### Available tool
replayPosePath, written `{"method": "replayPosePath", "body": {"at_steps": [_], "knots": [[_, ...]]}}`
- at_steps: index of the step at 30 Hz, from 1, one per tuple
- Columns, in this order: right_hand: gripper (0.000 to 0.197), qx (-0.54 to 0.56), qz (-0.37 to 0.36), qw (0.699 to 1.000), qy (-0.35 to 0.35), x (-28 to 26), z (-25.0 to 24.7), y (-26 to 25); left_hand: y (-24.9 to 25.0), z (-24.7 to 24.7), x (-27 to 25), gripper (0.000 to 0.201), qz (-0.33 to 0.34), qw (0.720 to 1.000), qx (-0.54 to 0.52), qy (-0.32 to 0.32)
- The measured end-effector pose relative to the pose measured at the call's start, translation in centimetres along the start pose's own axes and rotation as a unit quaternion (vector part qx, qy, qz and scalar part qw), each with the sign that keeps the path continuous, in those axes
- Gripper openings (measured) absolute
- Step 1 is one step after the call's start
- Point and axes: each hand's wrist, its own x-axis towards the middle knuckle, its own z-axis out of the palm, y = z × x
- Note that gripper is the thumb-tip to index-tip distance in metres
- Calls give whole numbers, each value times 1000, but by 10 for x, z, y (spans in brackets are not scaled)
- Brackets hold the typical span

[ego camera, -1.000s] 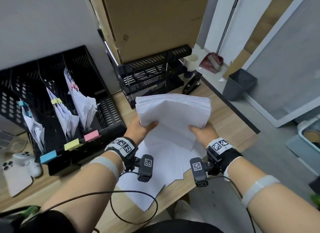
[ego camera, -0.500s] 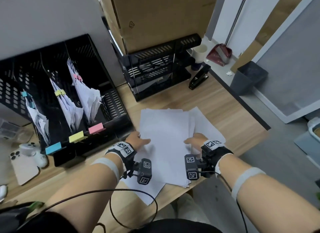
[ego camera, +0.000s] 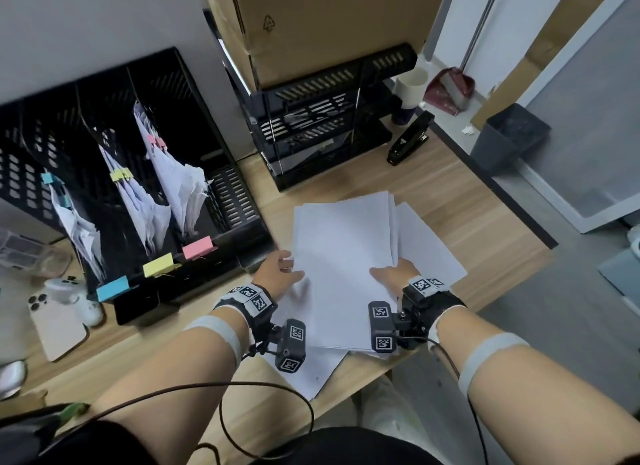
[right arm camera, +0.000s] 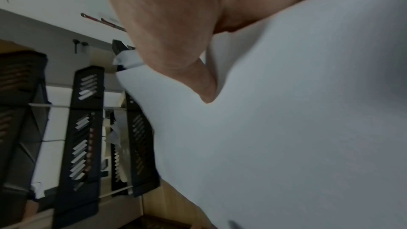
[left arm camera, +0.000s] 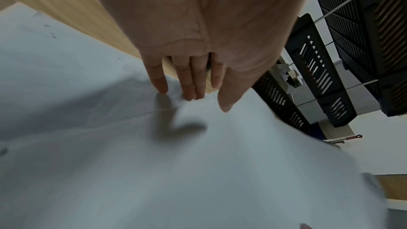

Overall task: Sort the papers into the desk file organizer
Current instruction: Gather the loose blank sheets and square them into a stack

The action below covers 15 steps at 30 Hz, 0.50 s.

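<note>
Lowered from chest height, the paper stack (ego camera: 343, 267) now lies on the worktop (ego camera: 450, 205), gripped at its near edge by left hand (ego camera: 277, 274) and right hand (ego camera: 393, 276), long axis pointing away, with the file organizer (ego camera: 114, 173) to the stack's left, nearer the left hand.

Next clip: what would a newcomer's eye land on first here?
The white stack of papers lying mid-desk, with the left hand at its left edge and the right hand at its right edge. Then, to the left, the black file organizer, its slots tagged blue, yellow and pink.
</note>
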Motion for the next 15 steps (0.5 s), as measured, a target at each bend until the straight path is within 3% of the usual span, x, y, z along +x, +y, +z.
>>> {"method": "replayPosePath", "body": {"at_steps": [2, 5, 8, 10, 12, 15], "knots": [[36, 59, -23, 998, 32, 2, -10, 6, 2, 1, 4, 61, 1, 1000, 11, 8], [36, 97, -14, 994, 55, 0, -29, 18, 7, 6, 11, 60, 7, 997, 80, 17], [42, 21, 28, 997, 62, 1, -38, 36, 15, 17, 14, 61, 21, 978, 207, 23], [27, -35, 71, 997, 11, 12, -37, 49, 20, 24, 16, 57, 30, 961, 273, 28], [9, -54, 103, 992, 49, 19, -37, 54, 25, 29, 17, 50, 28, 953, 298, 35], [12, -59, 84, 991, 90, 20, -38, 54, 28, 31, 22, 49, 19, 949, 314, 32]]}}
